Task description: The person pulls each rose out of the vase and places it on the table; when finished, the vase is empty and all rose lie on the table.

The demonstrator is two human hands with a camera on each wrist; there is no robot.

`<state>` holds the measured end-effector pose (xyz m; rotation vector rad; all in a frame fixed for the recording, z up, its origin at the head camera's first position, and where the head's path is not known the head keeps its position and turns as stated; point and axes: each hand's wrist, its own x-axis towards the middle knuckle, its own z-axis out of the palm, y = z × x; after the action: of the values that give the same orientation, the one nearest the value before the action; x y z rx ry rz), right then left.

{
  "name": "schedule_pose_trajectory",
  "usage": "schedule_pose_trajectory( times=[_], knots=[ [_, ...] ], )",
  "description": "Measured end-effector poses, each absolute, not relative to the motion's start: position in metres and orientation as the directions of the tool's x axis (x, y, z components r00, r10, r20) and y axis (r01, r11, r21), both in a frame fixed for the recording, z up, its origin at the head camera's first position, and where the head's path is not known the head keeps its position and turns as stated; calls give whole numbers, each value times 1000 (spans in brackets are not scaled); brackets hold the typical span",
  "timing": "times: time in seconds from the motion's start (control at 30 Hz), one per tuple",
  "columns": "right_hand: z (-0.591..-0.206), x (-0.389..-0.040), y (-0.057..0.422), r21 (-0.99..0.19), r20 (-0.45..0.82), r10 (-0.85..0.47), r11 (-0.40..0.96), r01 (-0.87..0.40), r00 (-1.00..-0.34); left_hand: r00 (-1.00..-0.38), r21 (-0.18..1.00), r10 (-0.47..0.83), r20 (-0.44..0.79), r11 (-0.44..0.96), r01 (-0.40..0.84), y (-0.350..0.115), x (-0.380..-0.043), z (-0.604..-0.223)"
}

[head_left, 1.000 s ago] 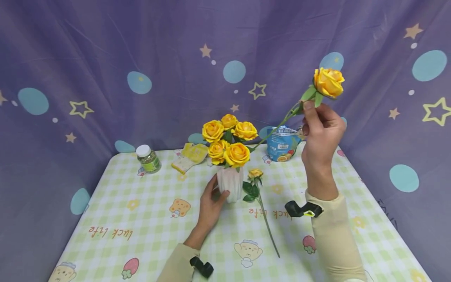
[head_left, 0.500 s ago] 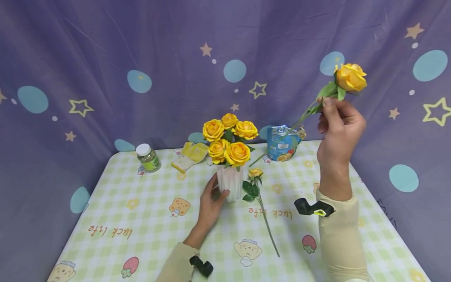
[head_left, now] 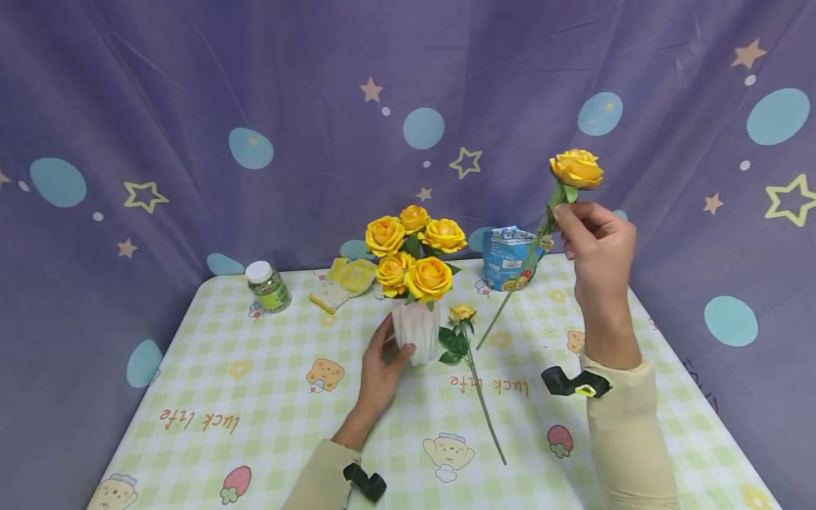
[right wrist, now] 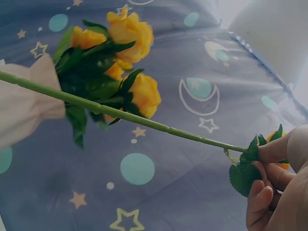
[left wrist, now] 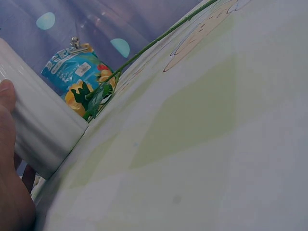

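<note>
My left hand (head_left: 381, 370) grips the lower side of a white ribbed vase (head_left: 417, 334), thumb toward its front. Several yellow roses (head_left: 430, 278) with green leaves stand in the vase. To the right and above the table, my right hand (head_left: 602, 248) pinches another yellow rose (head_left: 576, 170) just below its bloom. That rose's long green stem (head_left: 500, 315) slants down and left, passing in front of a blue pouch; the right wrist view shows the stem (right wrist: 168, 129) and leaves at my fingers. A second loose rose (head_left: 462, 314) lies on the table right of the vase.
A blue pouch (head_left: 510, 258) with a metal clip stands at the back right. Toward the back left are a jar (head_left: 268, 287) with a white lid and a yellow packet (head_left: 347, 280). A purple curtain (head_left: 306, 106) hangs behind the checked tablecloth (head_left: 280, 418).
My right hand first moved right with the rose, drawing its stem away from the bouquet. It then came lower and slightly left, the stem steeper. The left hand and vase stayed put.
</note>
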<state>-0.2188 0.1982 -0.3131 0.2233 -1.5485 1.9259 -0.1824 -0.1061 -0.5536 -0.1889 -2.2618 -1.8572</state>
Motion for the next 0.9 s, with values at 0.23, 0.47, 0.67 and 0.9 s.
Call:
schedule_pose_trajectory(
  times=[0.23, 0.47, 0.67, 0.9],
  knots=[
    [-329, -219, 206, -889, 451, 286, 59, -455, -845, -968, 951, -30, 250, 194, 240, -106, -182, -553],
    [-347, -219, 212, -914, 399, 231, 182, -363, -888, -965, 948, -31, 261, 198, 250, -107, -182, -554],
    [-361, -219, 216, -909, 361, 186, 287, -301, -914, -963, 947, -31, 266, 193, 255, -107, -181, -555],
    [-380, -218, 223, -894, 257, 62, 394, -213, -964, -966, 949, -31, 258, 195, 247, -107, -182, -553]
  ],
)
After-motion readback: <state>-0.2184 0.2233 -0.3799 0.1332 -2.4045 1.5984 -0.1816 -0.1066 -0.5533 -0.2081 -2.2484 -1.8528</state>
